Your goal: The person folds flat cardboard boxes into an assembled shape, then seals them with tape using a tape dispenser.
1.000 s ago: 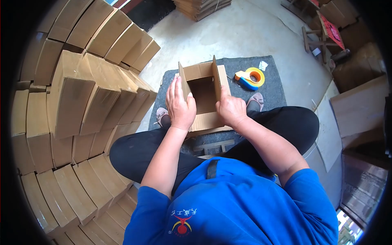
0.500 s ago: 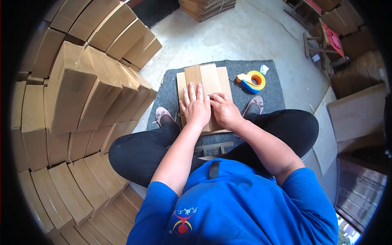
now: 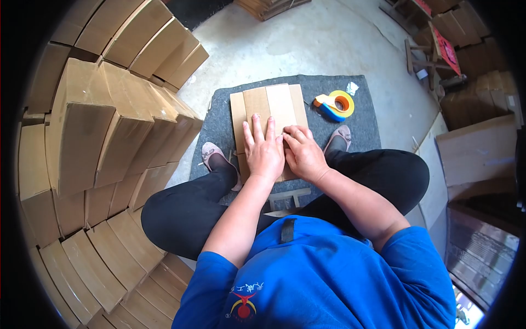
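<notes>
A flat cardboard box (image 3: 255, 101) lies between my feet on a dark grey mat, with a lighter strip running along its top. My left hand (image 3: 264, 155) presses palm-down on the near part of the box, its fingers stretched and apart. Close beside it, my right hand (image 3: 304, 156) rests on the box with fingers bent and drawn together, the fingertips by my left thumb. Whatever those fingers might pinch is hidden. Right of the box sits a tape dispenser (image 3: 330, 112) in orange and blue with a yellow roll of tape (image 3: 349, 105).
Stacked cardboard boxes (image 3: 82, 142) rise close on my left. A small pale scrap (image 3: 352, 88) lies on the mat (image 3: 364, 129) past the tape. Wooden stools (image 3: 438, 52) and more cardboard (image 3: 476, 148) stand to the right. Another cardboard pile (image 3: 268, 6) is at the far end.
The view has shifted slightly. Both hands have slid a little toward me and to the right over the box. The tape dispenser stays where it was on the mat.
</notes>
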Available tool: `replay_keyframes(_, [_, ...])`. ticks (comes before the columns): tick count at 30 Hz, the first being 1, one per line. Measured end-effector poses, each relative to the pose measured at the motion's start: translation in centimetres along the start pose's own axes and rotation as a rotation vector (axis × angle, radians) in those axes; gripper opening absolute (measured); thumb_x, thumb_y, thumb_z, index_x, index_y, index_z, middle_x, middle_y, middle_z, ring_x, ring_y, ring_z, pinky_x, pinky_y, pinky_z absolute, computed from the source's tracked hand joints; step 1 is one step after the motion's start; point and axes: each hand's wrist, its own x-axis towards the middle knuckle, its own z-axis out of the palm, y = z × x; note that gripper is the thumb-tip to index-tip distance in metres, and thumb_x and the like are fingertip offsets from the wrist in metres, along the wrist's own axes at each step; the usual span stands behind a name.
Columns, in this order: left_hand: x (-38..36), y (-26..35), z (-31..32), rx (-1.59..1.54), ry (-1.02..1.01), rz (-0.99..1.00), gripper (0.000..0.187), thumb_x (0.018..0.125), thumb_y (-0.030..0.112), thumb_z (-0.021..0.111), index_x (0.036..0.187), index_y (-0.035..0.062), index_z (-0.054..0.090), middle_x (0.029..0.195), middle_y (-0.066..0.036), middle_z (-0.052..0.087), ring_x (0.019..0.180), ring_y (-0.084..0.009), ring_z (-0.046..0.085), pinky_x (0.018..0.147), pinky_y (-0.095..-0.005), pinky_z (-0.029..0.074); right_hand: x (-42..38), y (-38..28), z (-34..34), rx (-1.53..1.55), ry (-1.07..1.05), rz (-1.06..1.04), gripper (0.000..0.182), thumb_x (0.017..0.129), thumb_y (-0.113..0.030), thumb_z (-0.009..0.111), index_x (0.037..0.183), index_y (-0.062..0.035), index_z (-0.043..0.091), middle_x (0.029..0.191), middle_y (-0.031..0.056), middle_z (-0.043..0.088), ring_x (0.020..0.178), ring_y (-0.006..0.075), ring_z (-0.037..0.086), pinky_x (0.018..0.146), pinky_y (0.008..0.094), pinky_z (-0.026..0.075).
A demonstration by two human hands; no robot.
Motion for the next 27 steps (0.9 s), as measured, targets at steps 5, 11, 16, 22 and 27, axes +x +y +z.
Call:
replay_keyframes(5, [0.2,0.0,0.0,0.028,-0.005,0.012,0.052,0.101,0.033,0.049,0.149,0.0172,0.044,0.162,-0.017,0.021,0.149,-0.0432,0.014,0.118,-0.0534,0.024,-0.7,-0.3,0.0,-0.091,-0.045,-0.015,0.048,0.082,-0.010,0.066,0.128,0.0004,0.058,0.138,0.0170,0.052,0.132,0.0366,0.044,0.109,0.0430,0.041])
replay_keyframes(11, [-0.1,0.0,0.0,0.014,0.016,0.004,0.050,0.100,0.031,0.051,0.148,0.0182,0.045,0.162,-0.015,0.022,0.149,-0.0420,0.016,0.115,-0.0532,0.032,-3.6,-3.1,-2.2,-0.395,-0.357,0.012,0.091,0.072,-0.030,0.083,0.146,-0.0018,0.040,0.152,0.0168,0.037,0.137,0.0383,0.038,0.112,0.0449,0.037])
replay_keyframes(16, [-0.2,-0.1,0.1,0.041,0.017,0.004,0.050,0.101,0.032,0.049,0.149,0.0188,0.045,0.162,-0.014,0.023,0.149,-0.0417,0.015,0.115,-0.0531,0.032,-3.6,-2.1,-1.4,-0.284,-0.368,0.028,0.094,0.071,-0.026,0.084,0.148,-0.0013,0.036,0.154,0.0167,0.035,0.133,0.0408,0.042,0.110,0.0432,0.041])
replay_keyframes(22, [-0.3,0.4,0.2,0.067,0.001,-0.017,0.050,0.101,0.034,0.048,0.149,0.0199,0.044,0.163,-0.012,0.022,0.150,-0.0404,0.013,0.118,-0.0517,0.027,-3.8,-1.4,-1.1,-0.228,-0.369,0.065,0.093,0.073,-0.021,0.083,0.149,-0.0001,0.034,0.157,0.0179,0.031,0.134,0.0419,0.042,0.112,0.0429,0.041])
replay_keyframes(27, [0.4,1.0,0.3,0.066,-0.054,-0.044,0.051,0.101,0.035,0.048,0.151,0.0208,0.041,0.164,-0.012,0.018,0.151,-0.0406,0.009,0.123,-0.0491,0.016,-3.3,-1.4,-1.7,-0.295,-0.363,-0.002,0.085,0.071,-0.019,0.082,0.143,0.0024,0.041,0.151,0.0173,0.037,0.120,0.0398,0.053,0.102,0.0405,0.049])
